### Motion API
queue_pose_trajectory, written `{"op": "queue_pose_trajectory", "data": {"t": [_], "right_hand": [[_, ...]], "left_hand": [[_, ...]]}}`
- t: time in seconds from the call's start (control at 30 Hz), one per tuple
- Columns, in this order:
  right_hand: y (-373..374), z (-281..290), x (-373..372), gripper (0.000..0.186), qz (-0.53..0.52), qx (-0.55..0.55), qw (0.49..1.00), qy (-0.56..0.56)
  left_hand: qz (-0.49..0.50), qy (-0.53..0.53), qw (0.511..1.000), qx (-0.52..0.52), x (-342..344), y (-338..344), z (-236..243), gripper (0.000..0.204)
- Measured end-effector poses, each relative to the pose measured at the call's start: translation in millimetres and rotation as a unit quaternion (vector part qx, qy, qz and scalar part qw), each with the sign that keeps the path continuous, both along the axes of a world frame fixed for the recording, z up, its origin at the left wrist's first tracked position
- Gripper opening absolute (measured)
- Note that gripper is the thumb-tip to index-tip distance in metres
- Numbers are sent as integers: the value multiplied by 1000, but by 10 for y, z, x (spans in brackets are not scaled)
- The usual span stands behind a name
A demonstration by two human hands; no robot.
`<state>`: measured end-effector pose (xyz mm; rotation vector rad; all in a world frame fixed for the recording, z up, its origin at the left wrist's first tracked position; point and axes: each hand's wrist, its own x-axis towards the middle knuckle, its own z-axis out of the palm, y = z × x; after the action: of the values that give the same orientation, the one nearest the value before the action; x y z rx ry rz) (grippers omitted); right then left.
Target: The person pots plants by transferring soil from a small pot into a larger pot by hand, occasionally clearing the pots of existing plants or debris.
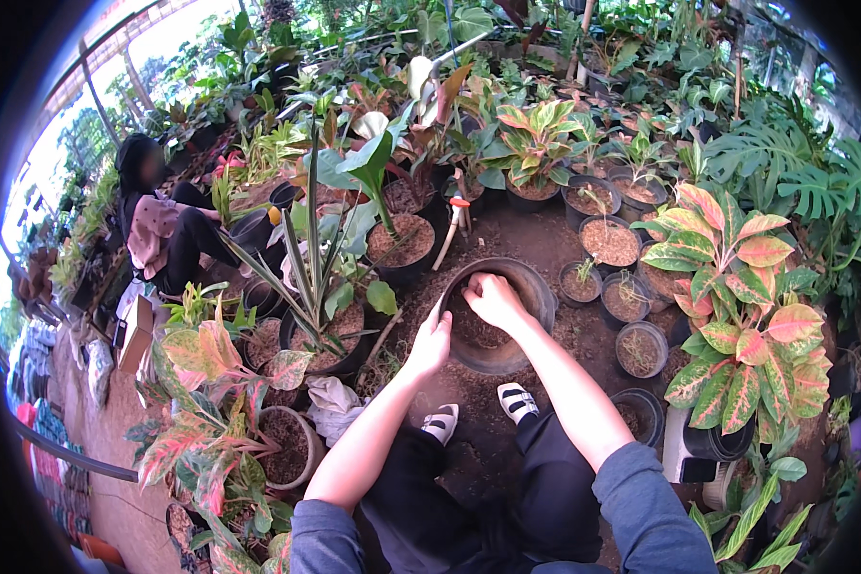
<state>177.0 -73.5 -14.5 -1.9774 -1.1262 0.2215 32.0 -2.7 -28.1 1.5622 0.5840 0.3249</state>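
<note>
The right hand (493,298) is reaching down inside the black pot (538,292), fingers curled shut into the brown soil (474,330), apparently pinching some. The left hand (430,342) is gripping the pot's near-left rim, fingers wrapped over it, steadying it. The pot is sitting on the ground straight ahead of the person's 2 sandals (517,402), mouth tilted toward them, partly filled with soil. Right of the pot, several smaller pots (639,349) are holding soil and seedlings; left of it, a striped-leaf plant (311,249) is standing in a soil-filled pot.

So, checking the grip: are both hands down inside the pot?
No: the right hand is in the pot, the left hand grips its rim.
</note>
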Motion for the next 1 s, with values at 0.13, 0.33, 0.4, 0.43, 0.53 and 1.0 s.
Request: {"op": "queue_pose_trajectory", "data": {"t": [0.13,0.33,0.4,0.43,0.53,1.0], "right_hand": [[-6,60,-48,16,20,-27,999,7],[-43,34,-47,16,29,-31,998,-40],[-41,16,-40,15,32,-26,997,-59],[-30,35,-50,14,35,-17,998,-52],[-25,80,-92,14,47,4,999,-18],[-74,60,69,18,41,-10,999,12]], "left_hand": [[-2,-19,999,34,5,77,-112,41],[7,17,1000,0,7,-64,118,40],[7,34,999,2,15,-71,145,40],[12,40,999,6,10,-51,137,40],[35,41,998,-11,7,-20,132,40],[72,13,991,-111,3,62,159,38]]}}
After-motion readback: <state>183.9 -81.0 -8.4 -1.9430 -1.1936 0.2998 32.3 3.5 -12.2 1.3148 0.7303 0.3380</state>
